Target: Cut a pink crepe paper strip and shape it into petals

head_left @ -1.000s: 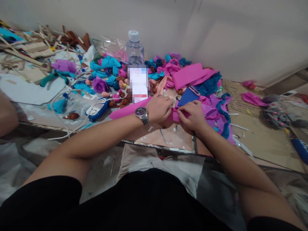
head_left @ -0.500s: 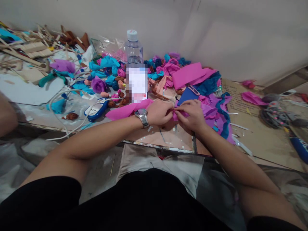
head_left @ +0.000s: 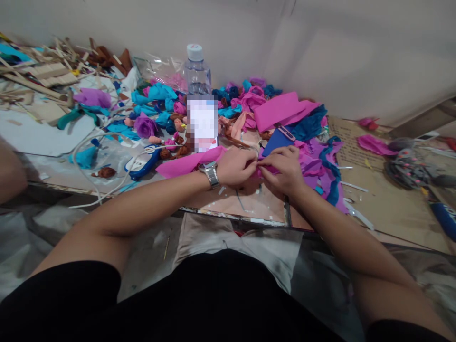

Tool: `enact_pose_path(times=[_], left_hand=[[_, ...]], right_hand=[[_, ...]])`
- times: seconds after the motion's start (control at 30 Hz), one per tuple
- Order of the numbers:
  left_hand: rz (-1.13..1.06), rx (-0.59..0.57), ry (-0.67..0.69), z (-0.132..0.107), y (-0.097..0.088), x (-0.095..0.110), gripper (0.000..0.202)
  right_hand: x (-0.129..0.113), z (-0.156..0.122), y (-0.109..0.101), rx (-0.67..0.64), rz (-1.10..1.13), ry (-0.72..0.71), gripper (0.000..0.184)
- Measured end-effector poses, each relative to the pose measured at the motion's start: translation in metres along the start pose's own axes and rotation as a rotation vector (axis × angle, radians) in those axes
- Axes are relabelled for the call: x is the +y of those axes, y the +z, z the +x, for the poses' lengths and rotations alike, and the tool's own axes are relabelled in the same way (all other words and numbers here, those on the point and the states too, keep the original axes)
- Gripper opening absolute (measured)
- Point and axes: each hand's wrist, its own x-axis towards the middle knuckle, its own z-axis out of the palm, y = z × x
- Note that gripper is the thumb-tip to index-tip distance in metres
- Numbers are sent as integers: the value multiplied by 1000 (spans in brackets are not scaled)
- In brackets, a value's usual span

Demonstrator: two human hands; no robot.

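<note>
My left hand point(head_left: 237, 167), with a metal watch point(head_left: 210, 175) on its wrist, is closed with its fingertips pinched on a piece of pink crepe paper. My right hand point(head_left: 282, 171) meets it from the other side, thumb and finger pinching the same paper. Most of that piece is hidden between the fingers. Just left of the hands lies a flat magenta crepe paper strip point(head_left: 188, 164). Behind my right hand are a blue card point(head_left: 276, 141) and a pink cutter point(head_left: 287, 133). Purple crepe paper point(head_left: 313, 164) lies crumpled to the right.
A bottle point(head_left: 197, 71) stands behind a phone point(head_left: 203, 123). Paper flowers and scraps crowd the back. A white cable point(head_left: 123, 175) loops beside a blue-and-white device point(head_left: 142, 161). Wood sticks point(head_left: 50, 73) pile far left. Cardboard point(head_left: 370, 194) lies right. Another person's arm point(head_left: 10, 171) shows at the left edge.
My fingertips have drawn slightly closer together, and less of the pink paper shows between them. Both hands stay in the same place. The rest looks unchanged.
</note>
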Motion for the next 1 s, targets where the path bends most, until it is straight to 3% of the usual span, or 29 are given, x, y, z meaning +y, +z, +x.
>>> enact_pose_path(times=[0.1, 0.47, 0.77, 1.0], left_hand=[[6, 4, 1, 1, -1, 0, 35], [6, -9, 4, 1, -1, 0, 27], [171, 71, 61, 3, 0, -8, 26], [301, 46, 39, 7, -6, -10, 30]], right_hand=[[0, 0, -1, -6, -5, 6, 17], [-2, 1, -2, 38, -4, 30, 18], [1, 0, -1, 55, -33, 99, 16], [-1, 1, 0, 79, -25, 117, 15]])
